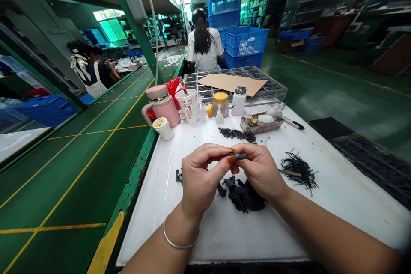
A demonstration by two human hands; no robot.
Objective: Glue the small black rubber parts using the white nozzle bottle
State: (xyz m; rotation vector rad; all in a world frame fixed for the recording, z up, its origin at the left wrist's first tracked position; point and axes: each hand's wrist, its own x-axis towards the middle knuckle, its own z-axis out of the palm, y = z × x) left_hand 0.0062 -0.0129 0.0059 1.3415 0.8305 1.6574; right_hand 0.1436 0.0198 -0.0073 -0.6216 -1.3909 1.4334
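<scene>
My left hand [202, 175], with a silver bangle on its wrist, and my right hand [263, 169] meet above the white tabletop. Between their fingertips is a small black plastic part [240, 156], pinched from both sides. Below them lies a heap of black plastic pieces [245, 197], partly covered by my right hand. One loose black piece [178, 175] sits left of my left hand. To the right is a pile of thin black pins [298, 169]. A thin greyish strip [290, 173] runs from behind my right hand onto that pile; whether I hold it is hidden.
Small black rings [237, 134] are scattered beyond my hands. Behind stand a pink mug [165, 109], a plastic cup [189, 105], a white bottle [239, 102] and a small box [263, 125]. A knife [293, 123] lies at the right edge. A green conveyor [96, 150] runs left. Two people sit farther off.
</scene>
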